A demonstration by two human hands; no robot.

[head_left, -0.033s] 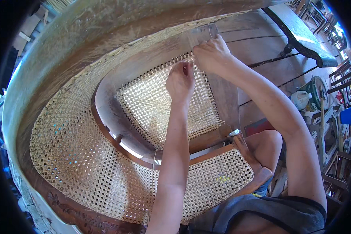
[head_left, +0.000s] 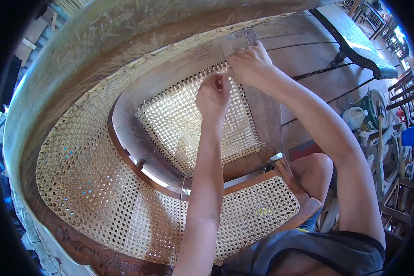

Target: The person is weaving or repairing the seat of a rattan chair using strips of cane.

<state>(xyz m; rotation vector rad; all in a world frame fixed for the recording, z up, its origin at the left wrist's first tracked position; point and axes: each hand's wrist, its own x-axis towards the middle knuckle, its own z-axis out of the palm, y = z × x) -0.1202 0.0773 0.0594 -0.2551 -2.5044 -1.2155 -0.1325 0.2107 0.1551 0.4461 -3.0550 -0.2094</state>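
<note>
A woven cane seat panel [head_left: 170,117] is set in a wooden frame, its upper and right edges lined with dark peg-like ends. My left hand [head_left: 211,99] is closed over the panel near its upper right corner, fingers curled; whatever they pinch is hidden. Just beyond that corner, my right hand [head_left: 249,62] is closed with its knuckles up, over the wooden frame. A thin strand [head_left: 247,37] shows right above its fingers, but what the fingers grip cannot be made out. Loose strand ends stick out along the panel's left and lower edges.
A curved cane backrest [head_left: 92,175] with a broad wooden rim [head_left: 101,46] wraps round the left and top. Nearer me is another cane section [head_left: 257,211]. At right stand a dark-edged bench [head_left: 354,37], a whitish plastic jug [head_left: 355,117], a blue container [head_left: 409,136] and wooden pieces.
</note>
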